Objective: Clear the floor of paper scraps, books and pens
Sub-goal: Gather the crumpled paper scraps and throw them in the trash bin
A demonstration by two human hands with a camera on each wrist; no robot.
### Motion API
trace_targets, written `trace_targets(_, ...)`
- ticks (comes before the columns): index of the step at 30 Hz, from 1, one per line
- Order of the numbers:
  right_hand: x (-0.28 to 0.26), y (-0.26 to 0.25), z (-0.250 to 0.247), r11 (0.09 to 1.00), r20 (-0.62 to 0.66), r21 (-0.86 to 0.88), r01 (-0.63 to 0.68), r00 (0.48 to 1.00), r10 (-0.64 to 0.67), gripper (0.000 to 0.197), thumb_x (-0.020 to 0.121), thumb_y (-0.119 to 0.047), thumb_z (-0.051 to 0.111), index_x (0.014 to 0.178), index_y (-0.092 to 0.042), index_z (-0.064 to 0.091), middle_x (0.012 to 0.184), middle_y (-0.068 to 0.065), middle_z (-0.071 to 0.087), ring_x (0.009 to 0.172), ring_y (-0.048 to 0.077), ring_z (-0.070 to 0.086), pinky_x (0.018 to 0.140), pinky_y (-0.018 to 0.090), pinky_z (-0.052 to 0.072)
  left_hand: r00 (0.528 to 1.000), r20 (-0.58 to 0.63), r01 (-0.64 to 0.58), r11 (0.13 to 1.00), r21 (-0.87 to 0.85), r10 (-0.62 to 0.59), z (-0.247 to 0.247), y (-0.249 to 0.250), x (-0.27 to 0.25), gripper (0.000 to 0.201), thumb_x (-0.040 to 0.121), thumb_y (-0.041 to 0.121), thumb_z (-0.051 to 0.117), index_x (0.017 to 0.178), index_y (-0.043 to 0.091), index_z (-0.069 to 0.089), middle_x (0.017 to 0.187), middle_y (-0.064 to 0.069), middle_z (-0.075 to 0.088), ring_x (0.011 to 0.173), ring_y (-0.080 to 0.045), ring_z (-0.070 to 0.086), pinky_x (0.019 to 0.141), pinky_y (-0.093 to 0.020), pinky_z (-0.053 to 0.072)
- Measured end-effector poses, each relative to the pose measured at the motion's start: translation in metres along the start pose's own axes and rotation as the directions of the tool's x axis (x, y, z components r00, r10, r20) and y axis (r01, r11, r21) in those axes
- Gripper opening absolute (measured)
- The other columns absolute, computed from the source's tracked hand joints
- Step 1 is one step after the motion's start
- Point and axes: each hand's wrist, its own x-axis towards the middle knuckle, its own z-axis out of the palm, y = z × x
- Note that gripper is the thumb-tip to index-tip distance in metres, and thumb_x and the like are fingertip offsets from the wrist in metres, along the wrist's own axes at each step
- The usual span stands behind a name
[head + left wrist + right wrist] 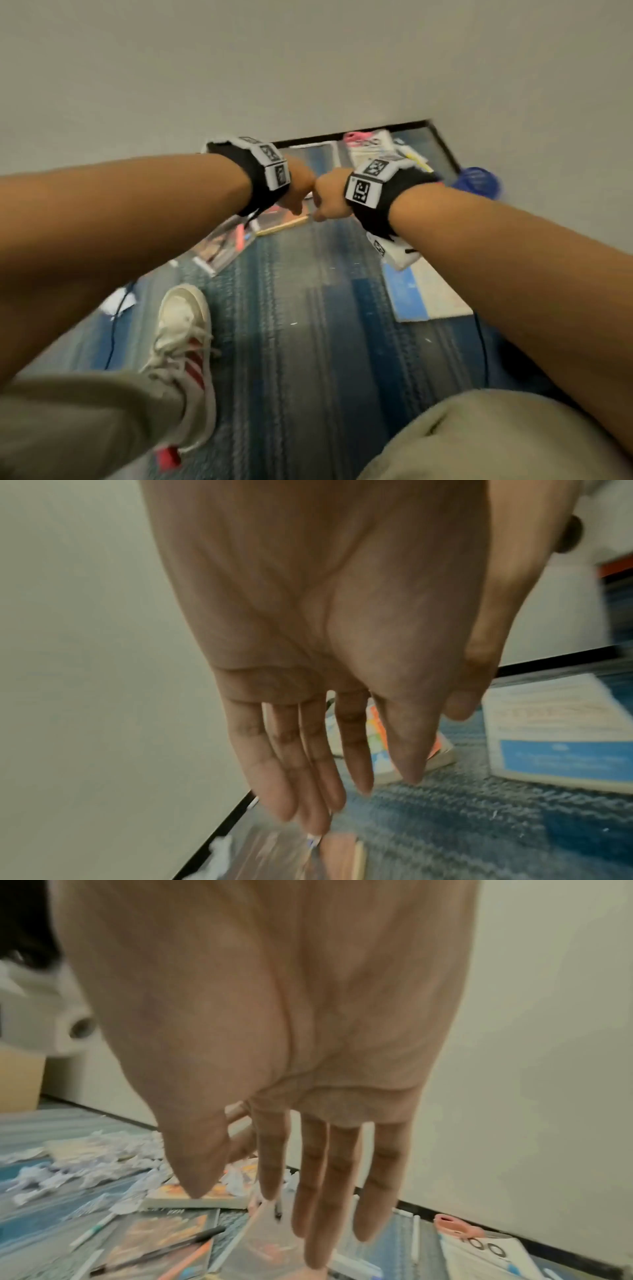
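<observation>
Head view shows the left hand [297,192] and right hand [327,200] reaching out side by side above the carpeted floor [308,325], knuckles nearly touching; both wrist views show their fingers straight and loosely spread, holding nothing. By my judgement the clearing has hardly begun: books [171,1240] lie scattered along the wall, pens [161,1250] rest across them, and crumpled paper scraps [85,1161] are heaped further back. A blue-and-white booklet [428,294] lies near the right arm. Pink scissors [459,1227] and a thin cable [114,329] lie among the mess and could get in the way.
</observation>
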Motion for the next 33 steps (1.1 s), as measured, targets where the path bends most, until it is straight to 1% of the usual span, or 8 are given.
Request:
trace_targets(3,0.035,-0.03,-0.002,0.999,0.027,0.031,0.043,0.999,-0.043,0.051,0.075,-0.053,0.06,0.109,-0.016,0.066,0.102,0.006,0.07,0.091,0.03,0.066,0.086,0.037,0.054,0.987,0.125,0.097,0.994,0.058,-0.104,0.033,-0.052,-0.008,0.047,0.09,0.037,0.063,0.127,0.009,0.059,0.126,-0.01,0.063,0.116,-0.03,0.058,0.096,-0.034,0.046)
trace_targets(5,0.045,-0.044,-0.01,0.996,0.003,0.061,0.067,0.998,-0.068,0.047,0.073,-0.051,0.06,0.106,-0.018,0.067,0.1,0.006,0.071,0.089,0.031,0.066,0.084,0.039,0.055,0.99,0.089,0.115,0.993,-0.014,-0.114,0.04,-0.071,-0.012,0.046,0.09,0.036,0.062,0.129,0.012,0.058,0.126,-0.01,0.062,0.116,-0.031,0.058,0.095,-0.036,0.047)
trace_targets(10,0.082,-0.052,-0.002,0.994,0.046,0.105,0.031,0.998,-0.036,0.036,0.086,-0.035,0.061,0.108,-0.006,0.068,0.106,0.014,0.07,0.096,0.032,0.066,0.086,0.038,0.055,0.988,-0.035,0.145,0.974,-0.175,-0.153,0.069,-0.112,-0.006,0.032,0.091,0.032,0.06,0.109,0.006,0.067,0.11,-0.012,0.067,0.097,-0.03,0.061,0.073,-0.031,0.043)
trace_targets(20,0.154,-0.097,-0.001,0.994,0.228,-0.078,-0.072,0.97,0.088,0.039,0.091,-0.036,0.059,0.119,-0.009,0.063,0.117,0.012,0.066,0.106,0.03,0.062,0.086,0.032,0.049,0.98,0.139,0.179,0.932,-0.316,-0.141,0.161,-0.259,0.058,0.03,0.078,0.042,0.07,0.067,0.015,0.063,0.078,-0.005,0.068,0.083,-0.028,0.069,0.085,-0.044,0.057)
trace_targets(23,0.182,-0.128,-0.016,0.993,0.254,-0.099,-0.057,0.964,0.081,0.036,0.093,-0.033,0.055,0.118,-0.01,0.063,0.117,0.011,0.066,0.105,0.031,0.062,0.085,0.031,0.05,0.993,0.003,0.112,0.947,-0.3,-0.116,0.159,-0.308,0.06,0.03,0.08,0.04,0.068,0.085,0.012,0.069,0.073,-0.004,0.063,0.077,-0.028,0.066,0.082,-0.039,0.057)
trace_targets(26,0.209,-0.171,-0.03,0.991,0.335,-0.131,0.027,0.942,0.019,0.036,0.094,-0.038,0.054,0.117,-0.012,0.063,0.115,0.01,0.066,0.103,0.03,0.061,0.079,0.031,0.046,0.988,-0.153,-0.053,0.976,-0.212,0.021,0.164,-0.332,0.029,0.019,0.092,0.028,0.056,0.086,0.011,0.058,0.071,-0.004,0.052,0.075,-0.03,0.053,0.067,-0.033,0.044)
trace_targets(29,0.244,-0.221,-0.031,0.978,0.409,-0.131,0.161,0.908,-0.095,0.05,0.089,-0.05,0.058,0.119,-0.01,0.06,0.115,0.011,0.064,0.102,0.031,0.061,0.081,0.034,0.05,0.957,-0.278,-0.172,0.934,-0.315,0.082,0.205,-0.353,-0.003,0.013,0.091,0.027,0.054,0.084,0.016,0.056,0.081,-0.005,0.054,0.081,-0.032,0.055,0.065,-0.03,0.038)
trace_targets(33,0.271,-0.296,0.013,0.941,0.326,0.086,0.327,0.883,-0.337,0.066,0.078,-0.062,0.064,0.123,-0.014,0.051,0.114,0.009,0.06,0.093,0.028,0.06,0.064,0.031,0.045,0.985,-0.089,0.086,0.867,-0.491,-0.148,0.315,-0.365,-0.017,0.028,0.094,0.034,0.049,0.106,0.011,0.06,0.114,-0.016,0.057,0.106,-0.035,0.055,0.084,-0.041,0.048)
